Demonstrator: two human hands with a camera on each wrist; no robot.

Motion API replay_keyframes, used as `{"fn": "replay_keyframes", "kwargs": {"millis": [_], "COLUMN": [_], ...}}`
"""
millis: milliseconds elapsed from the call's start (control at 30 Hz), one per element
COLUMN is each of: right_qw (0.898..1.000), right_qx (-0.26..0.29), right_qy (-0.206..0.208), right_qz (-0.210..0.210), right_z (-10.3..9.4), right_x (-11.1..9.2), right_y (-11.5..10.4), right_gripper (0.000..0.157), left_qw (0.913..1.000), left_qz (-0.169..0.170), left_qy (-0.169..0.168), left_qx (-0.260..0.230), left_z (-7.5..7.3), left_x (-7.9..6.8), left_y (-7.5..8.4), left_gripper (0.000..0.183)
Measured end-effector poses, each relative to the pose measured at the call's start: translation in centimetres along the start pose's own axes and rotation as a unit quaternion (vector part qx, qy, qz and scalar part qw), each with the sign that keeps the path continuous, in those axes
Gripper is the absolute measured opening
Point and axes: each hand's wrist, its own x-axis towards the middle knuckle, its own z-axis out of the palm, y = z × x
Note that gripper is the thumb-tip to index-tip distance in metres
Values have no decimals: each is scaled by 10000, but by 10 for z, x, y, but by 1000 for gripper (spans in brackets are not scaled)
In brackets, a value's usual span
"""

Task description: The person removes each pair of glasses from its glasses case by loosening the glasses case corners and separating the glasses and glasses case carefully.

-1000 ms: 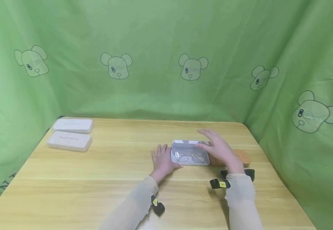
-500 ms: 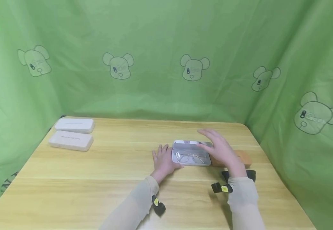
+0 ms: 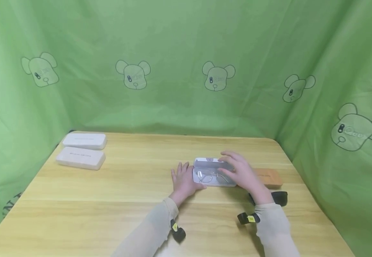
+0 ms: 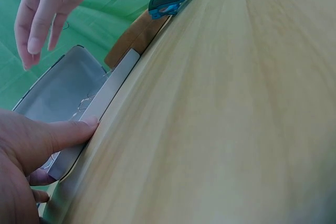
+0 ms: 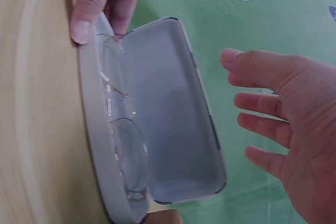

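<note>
A glasses case point(image 3: 209, 164) stands with its lid raised on the table, grey inside. A pair of thin-rimmed glasses point(image 5: 131, 153) lies in its lower half. My left hand point(image 3: 184, 182) holds the left end of the case; in the left wrist view its thumb point(image 4: 73, 131) presses the front wall, and the right wrist view shows fingers behind that end. Above the right part of the case hovers my right hand point(image 3: 241, 174), fingers spread and slightly bent, holding nothing. In the right wrist view it is apart from the raised lid point(image 5: 173, 114).
An orange-brown case point(image 3: 269, 177) lies right of the glasses case. Dark sunglasses point(image 3: 280, 198) sit in front of it, partly behind my right wrist. Two pale cases point(image 3: 84, 140) lie at the table's far left. A green curtain point(image 3: 173, 107) surrounds the table point(image 3: 134, 221).
My right hand has lowered slightly over the case and its fingers have bent a little more. My left hand keeps its place on the case. The head view has shifted slightly.
</note>
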Motion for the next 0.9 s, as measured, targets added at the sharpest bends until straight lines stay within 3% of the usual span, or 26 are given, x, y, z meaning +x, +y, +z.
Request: {"fn": "replay_keyframes", "kwargs": {"millis": [167, 400, 633, 900], "right_qw": [9995, 9990, 9958, 9926], "right_qx": [4, -99, -409, -868], "right_qy": [-318, -429, -785, -799], "right_qz": [94, -33, 213, 282], "right_z": [7, 15, 23, 33], "right_x": [-1, 0, 0, -2], "right_y": [0, 2, 3, 3], "right_gripper": [33, 33, 31, 28], "left_qw": [10000, 10000, 10000, 10000], "left_qz": [-1, -46, -32, -16], "left_qy": [20, 23, 19, 17], "left_qx": [11, -19, 2, -26], "left_z": [1, 0, 0, -1], "left_x": [-1, 0, 0, -1], "left_y": [0, 0, 0, 1], "left_gripper": [86, 87, 87, 86]}}
